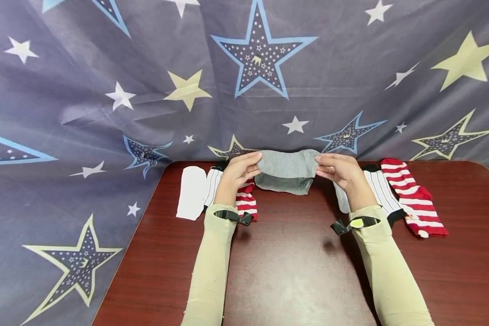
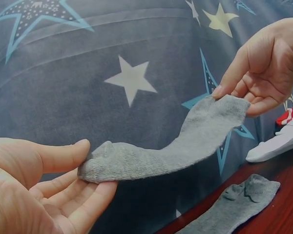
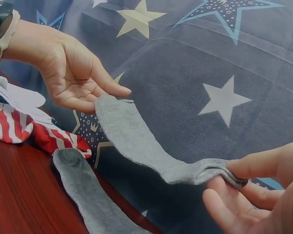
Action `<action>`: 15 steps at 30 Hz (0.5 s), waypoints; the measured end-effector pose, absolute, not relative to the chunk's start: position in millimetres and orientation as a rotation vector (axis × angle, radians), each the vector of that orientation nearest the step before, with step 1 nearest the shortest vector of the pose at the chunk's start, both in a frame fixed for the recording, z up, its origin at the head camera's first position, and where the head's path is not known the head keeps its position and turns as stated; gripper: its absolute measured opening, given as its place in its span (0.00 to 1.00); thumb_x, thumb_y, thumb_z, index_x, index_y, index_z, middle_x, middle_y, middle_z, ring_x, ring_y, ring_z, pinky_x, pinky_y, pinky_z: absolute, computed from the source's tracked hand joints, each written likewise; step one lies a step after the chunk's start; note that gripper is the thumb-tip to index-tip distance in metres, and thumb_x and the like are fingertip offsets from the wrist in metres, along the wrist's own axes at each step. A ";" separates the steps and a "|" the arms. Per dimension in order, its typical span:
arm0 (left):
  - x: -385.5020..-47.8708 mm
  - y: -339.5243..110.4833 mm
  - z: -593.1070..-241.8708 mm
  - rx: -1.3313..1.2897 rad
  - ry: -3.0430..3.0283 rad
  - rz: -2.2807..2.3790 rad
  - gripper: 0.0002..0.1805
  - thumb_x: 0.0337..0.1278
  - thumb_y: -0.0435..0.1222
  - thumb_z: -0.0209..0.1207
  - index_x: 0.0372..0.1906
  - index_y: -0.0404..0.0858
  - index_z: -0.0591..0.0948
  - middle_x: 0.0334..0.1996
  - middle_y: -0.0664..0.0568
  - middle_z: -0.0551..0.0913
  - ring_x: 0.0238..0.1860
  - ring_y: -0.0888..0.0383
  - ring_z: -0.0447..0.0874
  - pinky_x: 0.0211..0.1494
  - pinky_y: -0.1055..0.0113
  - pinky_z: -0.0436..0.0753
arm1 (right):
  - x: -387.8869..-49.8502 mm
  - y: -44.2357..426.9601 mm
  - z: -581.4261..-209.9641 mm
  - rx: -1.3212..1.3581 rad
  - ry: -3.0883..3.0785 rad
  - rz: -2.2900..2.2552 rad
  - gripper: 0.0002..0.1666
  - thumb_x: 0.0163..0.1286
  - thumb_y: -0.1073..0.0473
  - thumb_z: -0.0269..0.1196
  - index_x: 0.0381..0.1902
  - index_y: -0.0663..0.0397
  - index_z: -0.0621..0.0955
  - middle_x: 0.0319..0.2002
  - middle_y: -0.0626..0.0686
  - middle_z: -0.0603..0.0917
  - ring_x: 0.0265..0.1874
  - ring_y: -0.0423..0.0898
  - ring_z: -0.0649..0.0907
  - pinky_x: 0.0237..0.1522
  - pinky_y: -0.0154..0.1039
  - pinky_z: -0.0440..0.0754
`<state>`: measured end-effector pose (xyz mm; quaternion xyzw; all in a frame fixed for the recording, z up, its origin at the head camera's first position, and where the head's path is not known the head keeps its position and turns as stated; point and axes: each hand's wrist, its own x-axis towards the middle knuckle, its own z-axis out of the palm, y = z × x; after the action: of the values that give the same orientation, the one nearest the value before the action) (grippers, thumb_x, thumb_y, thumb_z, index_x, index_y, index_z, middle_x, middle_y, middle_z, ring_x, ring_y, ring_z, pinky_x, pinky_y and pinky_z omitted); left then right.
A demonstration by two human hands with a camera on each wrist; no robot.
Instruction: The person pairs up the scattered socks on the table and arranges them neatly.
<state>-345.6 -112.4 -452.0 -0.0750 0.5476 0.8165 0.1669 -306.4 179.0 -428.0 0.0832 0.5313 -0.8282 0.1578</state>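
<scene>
Left hand, right hand, a limp, plain grey sock between.

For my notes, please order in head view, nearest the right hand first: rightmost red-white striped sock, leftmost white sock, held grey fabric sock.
1. Grey sock: touching right hand
2. Red striped sock: far right
3. White sock: far left

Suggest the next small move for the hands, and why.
I'd probably lower the held grey sock onto the other grey sock, lining up their ends. The left hand and right hand pinch its opposite ends, spreading it between them, and the similar-looking sock lies below on the table.
</scene>
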 end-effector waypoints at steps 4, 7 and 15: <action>-344.9 -114.5 -449.3 -0.177 1.598 2.277 0.11 0.74 0.27 0.54 0.53 0.37 0.82 0.27 0.59 0.86 0.30 0.65 0.86 0.40 0.70 0.85 | -306.7 178.6 -427.4 0.229 1.529 -2.361 0.17 0.73 0.73 0.59 0.26 0.53 0.84 0.25 0.46 0.88 0.22 0.40 0.86 0.34 0.33 0.89; -344.5 -116.4 -447.5 -0.142 1.638 2.228 0.22 0.75 0.27 0.52 0.69 0.32 0.73 0.29 0.62 0.85 0.32 0.67 0.85 0.51 0.67 0.84 | -307.1 177.7 -427.7 0.224 1.537 -2.358 0.17 0.73 0.73 0.58 0.25 0.53 0.84 0.25 0.46 0.88 0.23 0.40 0.86 0.34 0.33 0.89; -344.2 -116.2 -447.9 -0.126 1.683 2.187 0.27 0.73 0.24 0.51 0.74 0.28 0.67 0.28 0.61 0.84 0.29 0.69 0.82 0.43 0.72 0.84 | -307.7 174.3 -430.0 0.194 1.560 -2.323 0.18 0.74 0.73 0.57 0.27 0.52 0.84 0.25 0.46 0.88 0.25 0.40 0.87 0.35 0.32 0.89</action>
<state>-344.2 -116.2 -447.9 -0.0449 0.5982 0.7776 0.1884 -307.7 174.3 -430.0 0.0682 0.5484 -0.8164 0.1674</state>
